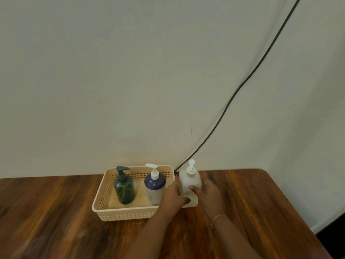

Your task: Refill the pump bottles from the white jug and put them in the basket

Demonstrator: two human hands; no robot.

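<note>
White pump bottle (190, 181) standing upright just right of basket (130, 212) | left hand (173, 196), right hand (207, 193) both clasping it | basket lying leftward

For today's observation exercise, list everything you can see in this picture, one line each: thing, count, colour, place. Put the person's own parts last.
basket: 1, beige, on the table near the wall
green bottle: 1, dark green with green pump, in the basket, left
blue bottle: 1, dark blue with white pump, in the basket, right
white bottle: 1, white with pump, on the table right of the basket, between both hands
table: 1, brown wood, across the bottom
cable: 1, black, running down the wall behind the table
wall: 1, off-white, behind
bracelet: 1, thin, on the right wrist
left hand: 1, holding the white bottle
right hand: 1, holding the white bottle
</note>
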